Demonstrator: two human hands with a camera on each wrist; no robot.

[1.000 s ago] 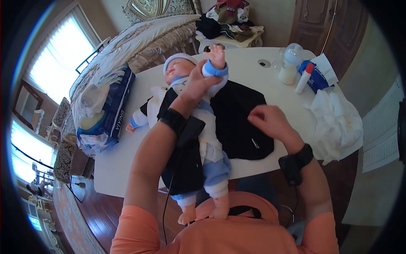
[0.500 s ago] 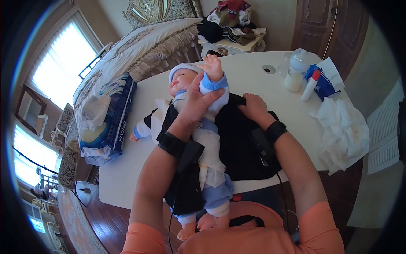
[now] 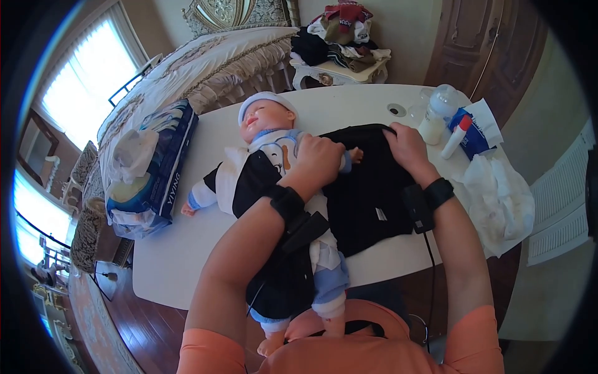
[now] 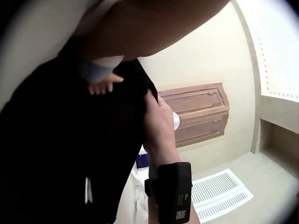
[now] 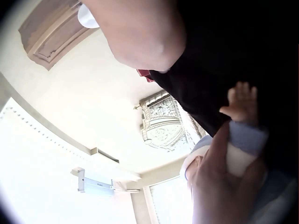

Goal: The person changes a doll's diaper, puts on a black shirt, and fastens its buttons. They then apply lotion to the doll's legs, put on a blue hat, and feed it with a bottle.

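Observation:
A doll (image 3: pixel 266 118) in a white cap and blue-and-white clothes lies on its back on the white table (image 3: pixel 180 249). My left hand (image 3: pixel 317 163) grips its sleeved arm; in the right wrist view that hand (image 5: pixel 224 186) wraps the sleeve, with the doll's small hand (image 5: pixel 242 102) sticking out in front of black cloth. A black garment (image 3: pixel 367 193) is spread beside the doll, and another part of it covers the doll's other upper arm and side. At its upper right edge, my right hand (image 3: pixel 411 148) pinches the cloth, raising that edge.
A diaper pack (image 3: pixel 174 165) stands at the left of the table. On the right are a milk bottle (image 3: pixel 441 103), a red-capped white tube (image 3: pixel 458 137), a blue wipes pack (image 3: pixel 476 140) and crumpled white cloth (image 3: pixel 498 202). Beyond the table are a bed and piled clothes (image 3: pixel 342 37).
The doll's raised arm has come down and to the right over the black cloth, with my left hand. My right hand, first empty, took the garment's edge and drew it to the right.

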